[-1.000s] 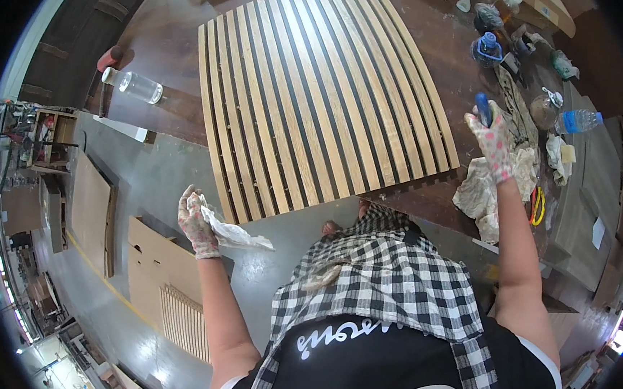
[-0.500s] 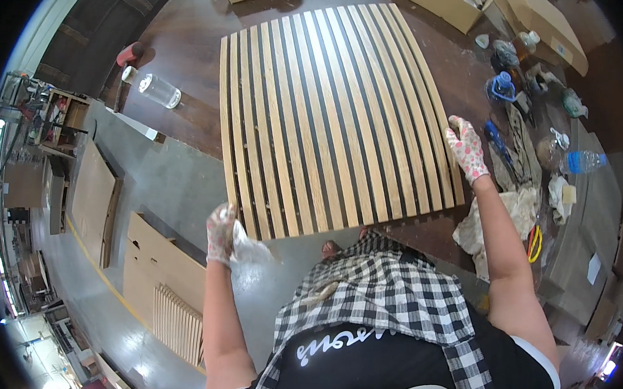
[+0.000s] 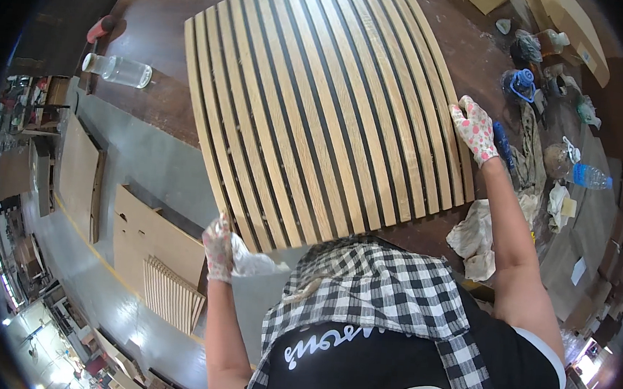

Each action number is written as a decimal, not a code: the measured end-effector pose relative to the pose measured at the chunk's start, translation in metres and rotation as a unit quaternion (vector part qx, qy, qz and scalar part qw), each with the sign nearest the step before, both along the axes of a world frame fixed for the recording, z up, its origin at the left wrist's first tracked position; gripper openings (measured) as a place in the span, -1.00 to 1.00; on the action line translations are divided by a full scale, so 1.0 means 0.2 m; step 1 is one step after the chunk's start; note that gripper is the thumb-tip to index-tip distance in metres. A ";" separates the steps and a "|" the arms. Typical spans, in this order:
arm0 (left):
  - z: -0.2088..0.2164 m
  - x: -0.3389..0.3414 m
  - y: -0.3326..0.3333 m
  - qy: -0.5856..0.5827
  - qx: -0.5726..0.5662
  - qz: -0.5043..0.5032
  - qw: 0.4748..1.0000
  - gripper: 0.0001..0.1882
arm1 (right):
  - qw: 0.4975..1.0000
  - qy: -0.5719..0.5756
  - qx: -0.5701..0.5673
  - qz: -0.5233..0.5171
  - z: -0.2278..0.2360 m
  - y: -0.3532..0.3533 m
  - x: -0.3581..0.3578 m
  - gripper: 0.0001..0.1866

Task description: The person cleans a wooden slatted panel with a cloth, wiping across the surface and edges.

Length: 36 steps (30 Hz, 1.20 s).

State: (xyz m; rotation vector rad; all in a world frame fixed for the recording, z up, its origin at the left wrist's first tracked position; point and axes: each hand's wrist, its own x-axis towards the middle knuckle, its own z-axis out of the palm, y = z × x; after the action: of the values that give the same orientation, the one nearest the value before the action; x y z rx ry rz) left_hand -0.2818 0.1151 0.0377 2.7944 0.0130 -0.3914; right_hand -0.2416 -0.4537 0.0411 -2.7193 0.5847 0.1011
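Observation:
A wide slatted wooden panel (image 3: 310, 115), pale strips with dark gaps between them, lies over the dark brown table, its near edge reaching out past the table toward my checked apron. My left hand (image 3: 219, 247), in a pink-spotted white glove, grips the panel's near left corner. A crumpled white cloth (image 3: 255, 261) hangs from that same hand, below the corner. My right hand (image 3: 474, 131), gloved alike, is closed on the panel's right edge, close to its near end. The fingers under the panel are hidden on both sides.
On the brown table (image 3: 157, 32) stand a clear bottle (image 3: 123, 71) and a red-handled tool (image 3: 100, 29) at left. Rags (image 3: 476, 238), a blue-capped jug (image 3: 521, 83) and a plastic bottle (image 3: 591, 176) crowd the right. Boards (image 3: 153, 234) and a smaller slatted piece (image 3: 173, 295) stand low left.
The panel has come nearer to me, its near edge now close against the apron. Both hands have stayed on it, and the view has shifted a little.

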 end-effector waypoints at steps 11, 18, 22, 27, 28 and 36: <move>0.26 -0.17 -0.15 -0.083 -0.150 0.276 0.946 -0.78 | 0.998 0.026 0.059 -0.023 0.23 0.16 0.21 -0.64; 0.11 -0.27 -0.03 -0.111 -0.232 0.291 0.922 -0.78 | 0.868 -0.065 0.456 -0.185 0.47 0.25 0.39 -0.60; 0.01 -0.11 0.13 -0.238 -0.050 -0.001 0.970 -0.78 | 0.962 -0.134 0.236 -0.012 0.45 0.13 0.24 -0.64; 0.04 0.02 0.14 -0.147 -0.334 0.172 0.915 -0.77 | 0.858 -0.232 0.405 -0.213 0.64 0.32 0.16 -0.60; 0.23 0.12 0.04 -0.026 -0.438 0.324 0.838 -0.77 | 0.853 -0.250 0.405 -0.215 0.74 0.33 0.12 -0.58; 0.61 0.64 -0.03 -0.190 -0.510 0.116 0.831 -0.77 | 0.881 -0.454 0.103 -0.081 1.04 0.02 -0.07 -0.47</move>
State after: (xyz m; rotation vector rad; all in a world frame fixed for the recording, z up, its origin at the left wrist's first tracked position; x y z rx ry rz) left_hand -0.1542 0.1100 0.1603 1.7196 0.0390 0.2001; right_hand -0.2546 -0.4493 0.2482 -2.1422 0.4529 -1.0302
